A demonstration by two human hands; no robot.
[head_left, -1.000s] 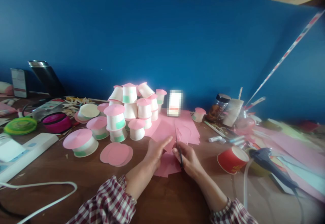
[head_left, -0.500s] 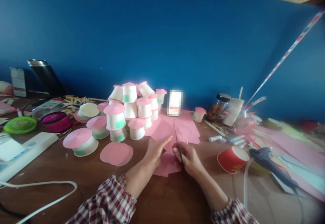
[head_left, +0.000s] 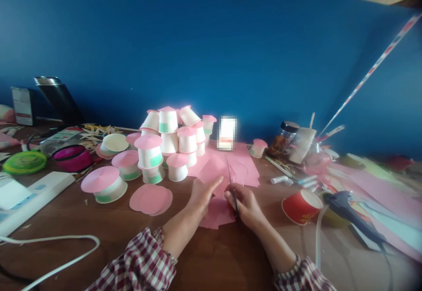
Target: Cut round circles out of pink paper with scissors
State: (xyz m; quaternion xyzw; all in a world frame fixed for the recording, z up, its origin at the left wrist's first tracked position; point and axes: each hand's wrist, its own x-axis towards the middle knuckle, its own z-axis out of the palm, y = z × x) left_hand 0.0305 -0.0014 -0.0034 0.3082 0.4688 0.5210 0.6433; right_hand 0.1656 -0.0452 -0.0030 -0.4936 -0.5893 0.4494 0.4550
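My right hand (head_left: 245, 205) is closed around a pair of scissors (head_left: 235, 201), whose blades point away from me against pink paper. Opposite it, my left hand (head_left: 199, 198) grips a sheet of pink paper (head_left: 214, 168), thumb on top and fingers hidden beneath. A curved line shows on the pink paper beyond the blades. Cut pink paper discs (head_left: 150, 199) lie overlapping to the left of my left hand. Behind them stand several white paper cups (head_left: 178, 172) topped with shallow pink paper cones, some stacked on one another.
At right are a red paper cup (head_left: 301, 207), a dark glue gun (head_left: 354, 218), a lidded jar (head_left: 285, 139) and paper sheets. A power strip (head_left: 49, 190) and white cable (head_left: 66, 238) lie at left. A lit phone (head_left: 227, 132) stands against the blue wall.
Almost nothing differs. Both hands stay in place on the paper and scissors, with only a very slight shift at the blades.
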